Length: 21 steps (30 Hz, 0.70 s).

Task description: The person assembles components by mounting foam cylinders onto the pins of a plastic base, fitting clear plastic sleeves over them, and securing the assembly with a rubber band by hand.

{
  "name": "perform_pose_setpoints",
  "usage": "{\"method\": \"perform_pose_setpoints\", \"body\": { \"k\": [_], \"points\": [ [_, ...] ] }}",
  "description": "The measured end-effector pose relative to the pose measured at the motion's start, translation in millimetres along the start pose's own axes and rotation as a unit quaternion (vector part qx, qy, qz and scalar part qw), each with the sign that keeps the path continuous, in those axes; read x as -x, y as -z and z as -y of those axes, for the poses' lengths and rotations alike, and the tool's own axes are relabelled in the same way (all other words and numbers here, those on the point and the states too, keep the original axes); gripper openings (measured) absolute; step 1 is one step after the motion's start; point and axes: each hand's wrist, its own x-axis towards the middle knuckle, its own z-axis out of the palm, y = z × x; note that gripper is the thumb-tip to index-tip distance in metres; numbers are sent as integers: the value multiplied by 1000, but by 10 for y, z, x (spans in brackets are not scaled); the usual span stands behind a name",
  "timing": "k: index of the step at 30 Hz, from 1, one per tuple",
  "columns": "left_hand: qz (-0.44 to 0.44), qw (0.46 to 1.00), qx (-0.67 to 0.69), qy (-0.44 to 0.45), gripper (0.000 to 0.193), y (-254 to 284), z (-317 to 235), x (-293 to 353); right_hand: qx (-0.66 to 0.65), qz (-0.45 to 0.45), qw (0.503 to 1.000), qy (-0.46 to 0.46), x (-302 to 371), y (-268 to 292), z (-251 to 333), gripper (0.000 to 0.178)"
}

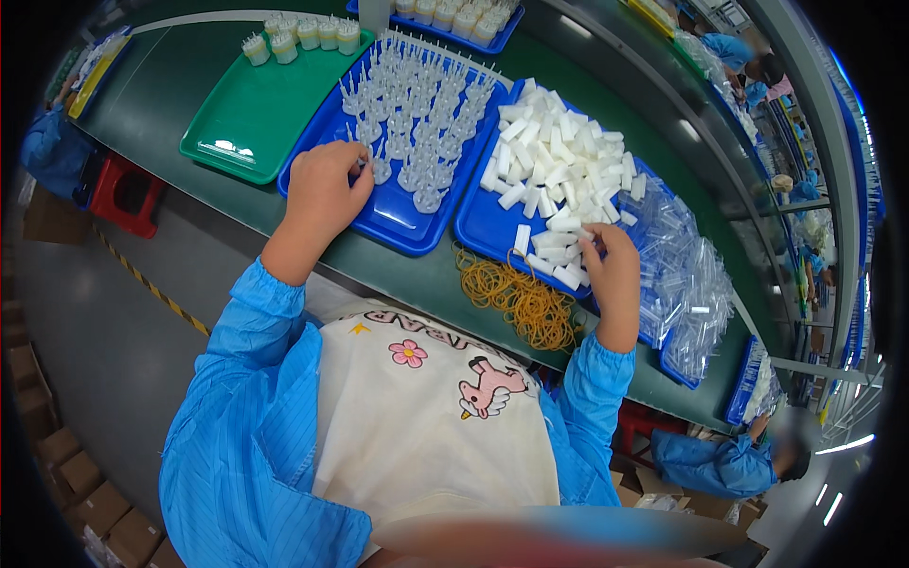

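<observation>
My left hand [322, 187] is closed, with its fingertips pinched together at the left side of a blue tray [402, 227]. Rows of clear plastic parts with upright thin stems [417, 109] stand in that tray, and one is right beside my fingertips. Whatever the pinch holds is hidden by the fingers. To the right, my right hand [615, 270] pinches a short white cylinder at the near right of a heap of white cylinders [554, 156]. They lie in a second blue tray [483, 227].
A green tray [256, 114] holds several white cups with pins [308, 36] along its far side. Tan rubber bands [521, 303] lie at the table's near edge. Clear plastic tubes [677, 265] are piled at right. Another blue tray of cups [454, 19] sits behind. Co-workers [724, 464] sit nearby.
</observation>
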Motion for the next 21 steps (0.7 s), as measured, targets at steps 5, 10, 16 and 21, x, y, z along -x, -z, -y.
{"method": "perform_pose_setpoints", "body": {
  "k": [5,10,16,21],
  "points": [
    [-65,994,85,-19,9,152,-137,-102,-91,-78,991,-58,-32,75,-19,17],
    [-1,825,541,163,11,166,-415,-126,-404,-18,905,-129,-235,112,79,17],
    [215,658,687,221,12,-20,-823,-421,-527,-22,847,-71,-469,-111,245,21],
    [201,714,664,94,30,-311,-1113,-489,-560,-62,822,-80,-455,-192,220,25]
  ]
}}
